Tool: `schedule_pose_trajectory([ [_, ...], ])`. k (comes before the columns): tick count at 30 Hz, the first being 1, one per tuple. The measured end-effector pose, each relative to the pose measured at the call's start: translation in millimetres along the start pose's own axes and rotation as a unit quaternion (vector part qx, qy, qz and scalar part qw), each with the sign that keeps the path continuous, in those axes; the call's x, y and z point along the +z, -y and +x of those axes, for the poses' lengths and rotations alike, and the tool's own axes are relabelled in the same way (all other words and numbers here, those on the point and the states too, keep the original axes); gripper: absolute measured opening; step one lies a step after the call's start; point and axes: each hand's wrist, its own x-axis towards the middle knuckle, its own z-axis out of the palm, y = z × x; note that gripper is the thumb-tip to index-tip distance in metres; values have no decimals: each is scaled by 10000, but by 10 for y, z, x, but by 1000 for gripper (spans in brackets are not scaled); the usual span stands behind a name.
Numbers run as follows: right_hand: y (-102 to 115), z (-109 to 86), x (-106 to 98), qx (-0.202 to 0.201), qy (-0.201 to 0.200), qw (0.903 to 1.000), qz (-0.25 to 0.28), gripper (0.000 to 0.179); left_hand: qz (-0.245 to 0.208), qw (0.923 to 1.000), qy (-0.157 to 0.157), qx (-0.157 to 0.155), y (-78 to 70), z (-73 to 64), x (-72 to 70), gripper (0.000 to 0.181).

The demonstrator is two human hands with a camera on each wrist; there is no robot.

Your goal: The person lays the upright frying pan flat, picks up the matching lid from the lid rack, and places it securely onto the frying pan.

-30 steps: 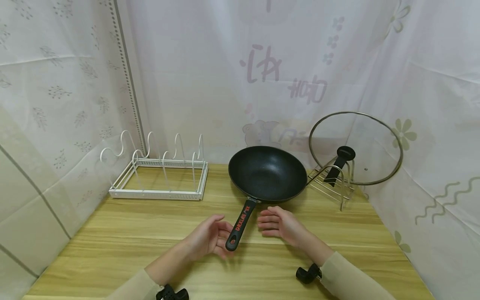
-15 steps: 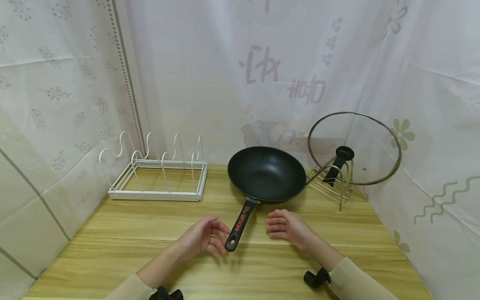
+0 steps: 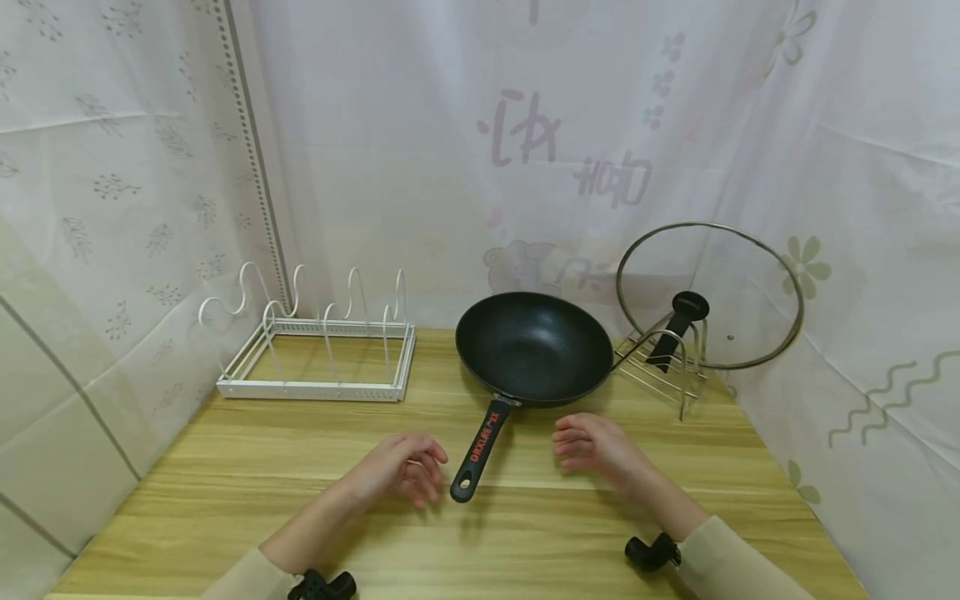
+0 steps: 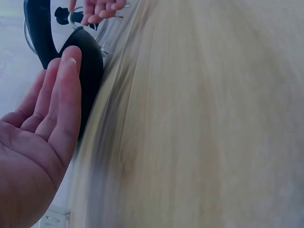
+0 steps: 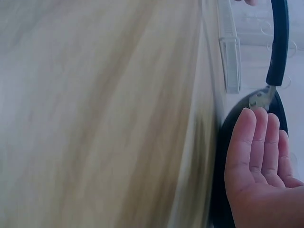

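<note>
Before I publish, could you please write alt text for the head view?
A black pan sits on a wood-grain table, its handle between a person's left hand and right hand, neither holding it. At left, a white rack; at right, a clear lid in a wire stand.

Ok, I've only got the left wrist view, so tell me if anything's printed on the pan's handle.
Observer: Yes, the head view shows red lettering along the handle.
Operator: Report how the glass lid sits.
Observer: The glass lid stands on edge in a wire rack, right of the pan.
Operator: Confirm the left hand's clearance from the handle.
Observer: A gap shows between the left hand and the handle in the head view.
</note>
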Motion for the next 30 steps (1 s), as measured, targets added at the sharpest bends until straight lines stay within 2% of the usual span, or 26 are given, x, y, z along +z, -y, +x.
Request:
schedule_pose_trajectory([
  [8,84,-51,-166,-220,-625,9962,-570,47,622,9972,-145,379,-30,-17,-63,51],
  [13,166,-26,-310,-418,-1057,9903,-797,36,882,9944,-296,492,-92,-28,-118,48],
  [17,262,-15,-439,-643,-1240,9845,-1060,30,1082,9911,-440,634,-124,-33,-171,46],
  [23,439,-42,-640,-1091,-1534,9733,-1315,37,1842,9732,-949,1001,-162,-50,-218,32],
  [27,472,-38,-763,-1083,-1705,9693,-1405,40,2186,9617,-1228,1108,-200,-74,-211,32],
  [30,462,-19,-824,-991,-1785,9677,-1477,46,2348,9562,-1239,1235,-229,-79,-191,36],
])
